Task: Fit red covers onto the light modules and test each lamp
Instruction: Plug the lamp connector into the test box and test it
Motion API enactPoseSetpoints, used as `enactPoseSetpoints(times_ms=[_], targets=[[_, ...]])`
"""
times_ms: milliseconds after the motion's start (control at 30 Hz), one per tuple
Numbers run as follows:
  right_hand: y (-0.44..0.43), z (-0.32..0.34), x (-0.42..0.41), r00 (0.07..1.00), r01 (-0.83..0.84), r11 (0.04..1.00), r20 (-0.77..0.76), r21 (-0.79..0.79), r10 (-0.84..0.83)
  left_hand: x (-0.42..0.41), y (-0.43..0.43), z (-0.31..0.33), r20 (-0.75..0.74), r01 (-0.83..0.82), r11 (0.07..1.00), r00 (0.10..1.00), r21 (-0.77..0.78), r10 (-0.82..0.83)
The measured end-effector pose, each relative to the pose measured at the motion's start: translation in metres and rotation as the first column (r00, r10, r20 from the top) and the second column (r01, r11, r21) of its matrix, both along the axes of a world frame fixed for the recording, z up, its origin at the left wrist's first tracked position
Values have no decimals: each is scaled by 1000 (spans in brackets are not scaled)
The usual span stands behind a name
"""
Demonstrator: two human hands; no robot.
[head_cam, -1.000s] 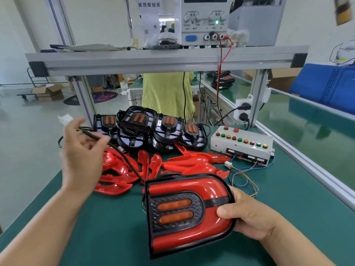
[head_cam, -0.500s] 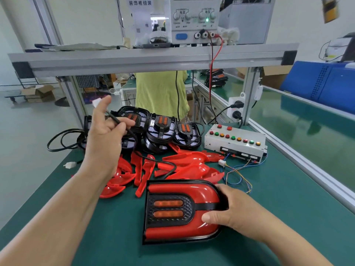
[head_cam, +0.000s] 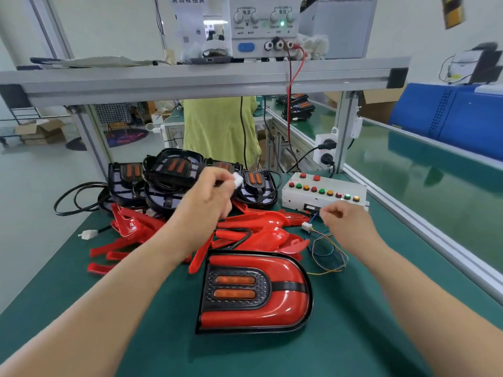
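Observation:
A lamp [head_cam: 283, 308] with its red cover fitted lies flat on the green mat in front of me, with no hand on it. My left hand [head_cam: 204, 200] is raised over the pile and pinches the lamp's white plug [head_cam: 238, 180] at the end of its black cable. My right hand [head_cam: 343, 221] hovers with curled fingers just right of the tester's white connector [head_cam: 306, 226] and its coloured wires; I see nothing held in it. Loose red covers [head_cam: 258, 235] lie behind the lamp. Black light modules [head_cam: 174, 170] are stacked further back.
The tester box [head_cam: 324, 191] with coloured buttons sits at the back right. A power supply [head_cam: 264, 25] stands on the shelf above, with a red lead hanging down. Another white plug [head_cam: 88, 234] lies at the left. An aluminium rail [head_cam: 435, 240] borders the right side.
My right hand let go of the lamp and moved up to the tester's wires. My left hand carried the plug to the right, over the modules. The lamp now rests on the mat.

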State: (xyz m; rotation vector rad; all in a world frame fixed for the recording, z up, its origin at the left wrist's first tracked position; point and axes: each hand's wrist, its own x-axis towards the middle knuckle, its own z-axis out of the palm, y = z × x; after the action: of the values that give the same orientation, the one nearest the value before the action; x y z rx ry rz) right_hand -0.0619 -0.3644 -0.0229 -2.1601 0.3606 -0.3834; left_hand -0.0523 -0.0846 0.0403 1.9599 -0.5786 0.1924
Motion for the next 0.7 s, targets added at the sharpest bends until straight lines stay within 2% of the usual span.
enactPoseSetpoints(times_ms=[100, 200, 333, 433, 533, 600, 700], targets=[[2, -10, 23, 991, -48, 971, -132, -232, 17, -3, -11, -6, -6, 9, 996, 1000, 84, -9], [5, -17, 35, 948, -152, 889, -317, -432, 7, -4, -16, -11, -34, 14, 993, 999, 118, -11], [7, -21, 38, 945, -174, 825, -326, -537, -13, -6, -18, -17, -1, 20, 986, 1000, 167, -20], [7, -23, 32, 972, -130, 881, -235, -456, 22, -9, -18, -19, 33, -18, 981, 999, 196, 12], [10, -13, 22, 991, -102, 962, -105, -255, 78, -12, -17, -21, 6, -7, 973, 1000, 230, 6], [14, -4, 11, 986, -163, 983, -59, -82, 159, -15, -16, -24, -14, 28, 960, 1000, 277, -25], [22, 9, -6, 956, -290, 956, -36, 32, 291, -19, -17, -28, -39, 82, 927, 997, 367, -72]])
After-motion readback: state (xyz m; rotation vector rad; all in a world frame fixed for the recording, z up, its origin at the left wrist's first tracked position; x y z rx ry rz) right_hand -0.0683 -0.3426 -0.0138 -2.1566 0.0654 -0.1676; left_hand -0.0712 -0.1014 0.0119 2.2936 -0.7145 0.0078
